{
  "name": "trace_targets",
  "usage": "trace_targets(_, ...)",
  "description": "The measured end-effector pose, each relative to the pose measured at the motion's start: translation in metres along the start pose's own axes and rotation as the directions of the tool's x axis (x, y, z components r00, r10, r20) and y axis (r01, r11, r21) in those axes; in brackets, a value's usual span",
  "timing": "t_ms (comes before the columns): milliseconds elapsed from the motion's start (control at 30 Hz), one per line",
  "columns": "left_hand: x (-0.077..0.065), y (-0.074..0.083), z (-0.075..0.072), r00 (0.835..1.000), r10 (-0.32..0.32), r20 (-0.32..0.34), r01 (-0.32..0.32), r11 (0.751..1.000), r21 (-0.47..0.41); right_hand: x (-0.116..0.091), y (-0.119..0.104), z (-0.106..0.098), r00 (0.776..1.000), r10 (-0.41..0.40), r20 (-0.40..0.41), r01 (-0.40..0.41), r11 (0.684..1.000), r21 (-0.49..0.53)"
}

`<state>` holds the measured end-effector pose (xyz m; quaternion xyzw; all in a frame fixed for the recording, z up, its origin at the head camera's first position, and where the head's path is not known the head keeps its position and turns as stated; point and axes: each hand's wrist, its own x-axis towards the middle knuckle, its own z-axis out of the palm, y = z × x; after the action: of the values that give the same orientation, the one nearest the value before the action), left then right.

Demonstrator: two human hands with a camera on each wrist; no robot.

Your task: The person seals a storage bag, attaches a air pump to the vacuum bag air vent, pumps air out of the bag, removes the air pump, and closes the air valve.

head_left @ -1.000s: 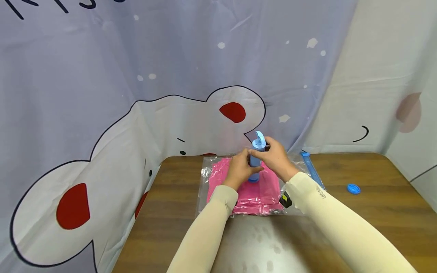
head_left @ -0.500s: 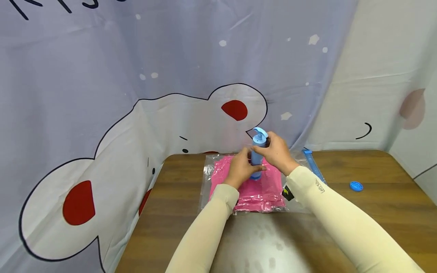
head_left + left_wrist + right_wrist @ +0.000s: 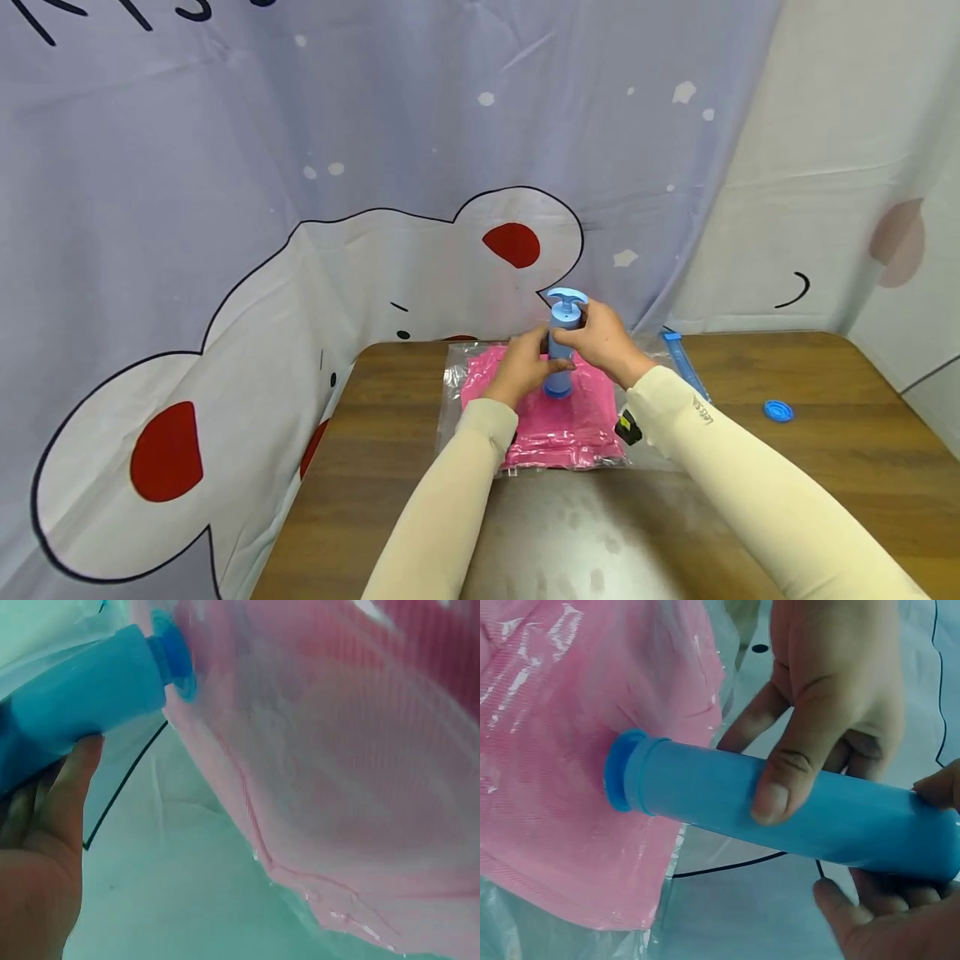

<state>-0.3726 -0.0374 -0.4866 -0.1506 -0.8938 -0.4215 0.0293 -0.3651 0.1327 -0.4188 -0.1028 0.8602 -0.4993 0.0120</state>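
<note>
A light-blue hand pump [image 3: 558,383] with a T-shaped handle [image 3: 567,296] stands on a clear plastic vacuum bag [image 3: 452,417] that has folded pink cloth [image 3: 566,433] inside. My left hand [image 3: 521,367] grips the middle of the pump's barrel, thumb along the near side. Higher up, just under the handle, my right hand [image 3: 606,342] holds the same barrel. In the right wrist view the pump's flanged blue base [image 3: 622,771] meets the bag's surface. The left wrist view has the barrel [image 3: 90,690] beside my left thumb; the handle lies out of that view.
A round blue cap [image 3: 778,411] lies on the wooden table [image 3: 810,475] to the right. Beside the bag's right edge is a long blue strip [image 3: 685,367]. A patterned curtain [image 3: 390,125] hangs behind the table's back edge.
The pump's handle has turned from nearly end-on to broadside, and the pump stands more upright. Both hands keep hold of the barrel with little shift.
</note>
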Motion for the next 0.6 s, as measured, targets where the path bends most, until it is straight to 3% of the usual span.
trace_targets(167,-0.001,0.000,0.015,0.988,0.017,-0.153,0.008,0.987,0.159,-0.006,0.002,0.001,0.999,0.039,0.000,-0.039,0.998,0.048)
trace_targets(300,0.000,0.002,0.023,0.975,0.015,-0.223,0.026,0.983,0.179,-0.008,0.000,0.002,0.998,0.010,-0.054,-0.011,1.000,-0.004)
trace_targets(433,0.001,0.004,0.025,0.971,-0.012,-0.237,0.052,0.985,0.162,-0.007,-0.002,0.001,0.994,-0.029,-0.104,0.020,0.996,-0.085)
trace_targets(600,-0.002,0.002,0.023,0.983,-0.030,-0.183,0.065,0.980,0.189,-0.006,-0.003,-0.002,0.995,-0.049,-0.086,0.034,0.986,-0.166)
